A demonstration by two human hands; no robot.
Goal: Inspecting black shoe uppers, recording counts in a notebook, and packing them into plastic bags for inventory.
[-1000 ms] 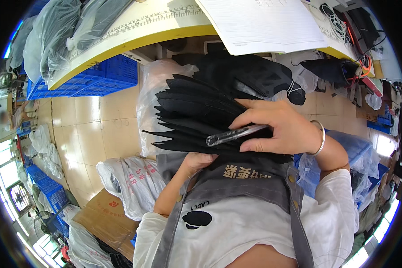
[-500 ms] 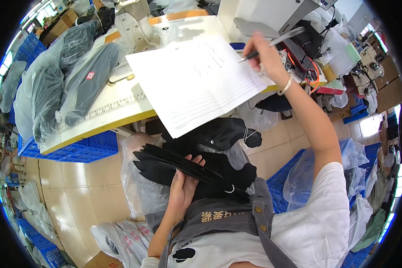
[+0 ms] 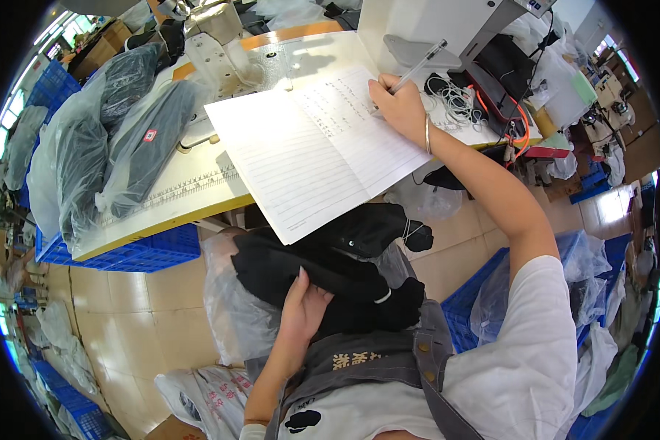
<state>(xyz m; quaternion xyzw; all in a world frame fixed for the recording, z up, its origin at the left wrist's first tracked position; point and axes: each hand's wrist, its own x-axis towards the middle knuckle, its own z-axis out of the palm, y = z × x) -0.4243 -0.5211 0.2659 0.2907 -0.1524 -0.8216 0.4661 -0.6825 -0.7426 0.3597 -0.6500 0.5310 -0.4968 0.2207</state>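
Observation:
My right hand [image 3: 403, 106] pinches a clear-barrelled pen [image 3: 422, 64], resting on the right page of an open lined notebook [image 3: 293, 176]. Rows of handwriting fill part of that page; the left page is blank. The pen's tip is hidden by my fingers. Over my lap, my left hand [image 3: 306, 309] grips a bundle of black fabric pieces [image 3: 293, 264], thumb on top and fingers underneath. A white tie [image 3: 383, 296] loops around the bundle's right end. Another black bundle [image 3: 363, 229], bound with white string, lies just beyond it, partly under the notebook.
A sewing machine [image 3: 216, 51] stands at the back of the white table [image 3: 198, 183]. Plastic-bagged dark cloth [image 3: 143, 139] covers the table's left end. White cord [image 3: 462, 104] lies tangled right of the notebook. Blue crates [image 3: 150, 246] sit below the table and at my right.
My right hand has come down and left onto the page with the pen. The black bundle in my left hand has turned from edge-on to flatter, and my thumb now lies over it.

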